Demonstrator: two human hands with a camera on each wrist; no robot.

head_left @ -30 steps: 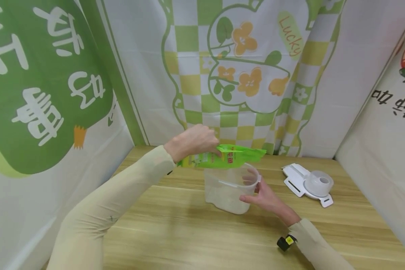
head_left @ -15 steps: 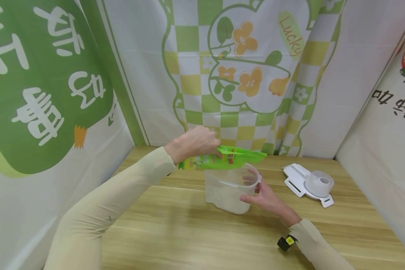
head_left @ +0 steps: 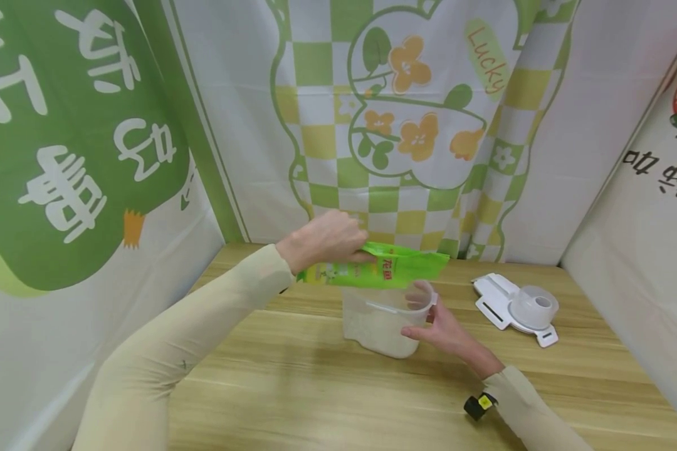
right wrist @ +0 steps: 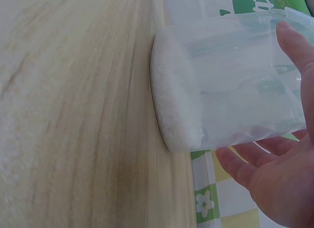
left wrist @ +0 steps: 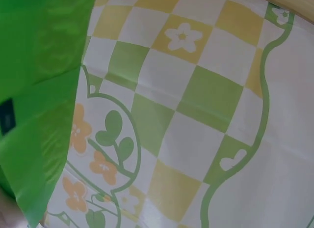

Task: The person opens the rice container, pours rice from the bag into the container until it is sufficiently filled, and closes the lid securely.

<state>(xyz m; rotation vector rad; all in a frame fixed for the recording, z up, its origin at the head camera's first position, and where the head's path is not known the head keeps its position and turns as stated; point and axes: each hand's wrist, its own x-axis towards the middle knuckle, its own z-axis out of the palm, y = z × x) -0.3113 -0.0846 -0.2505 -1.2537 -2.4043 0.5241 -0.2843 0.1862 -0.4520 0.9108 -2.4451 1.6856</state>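
Observation:
A green printed bag [head_left: 406, 266] is pinched in my left hand [head_left: 324, 238], tilted with its right end over the mouth of a clear container [head_left: 380, 326]. In the left wrist view the bag [left wrist: 44, 90] fills the left side. My right hand [head_left: 446, 332] grips the container's right side, thumb in front and fingers behind. White grainy contents lie in the bottom of the container [right wrist: 235, 85] in the right wrist view, where my right hand [right wrist: 279, 164] curves around it. The container stands upright on the table.
A white lid with a round clear cap [head_left: 533, 307] lies on the wooden table [head_left: 293, 388] right of the container. A black and yellow device [head_left: 478, 405] sits at the right wrist. Printed curtains [head_left: 417, 213] stand behind and on both sides.
The bag's right end has shifted slightly right and its lower edge sits a little lower over the container. White contents at the container's bottom look fuller. The right hand has stayed in place.

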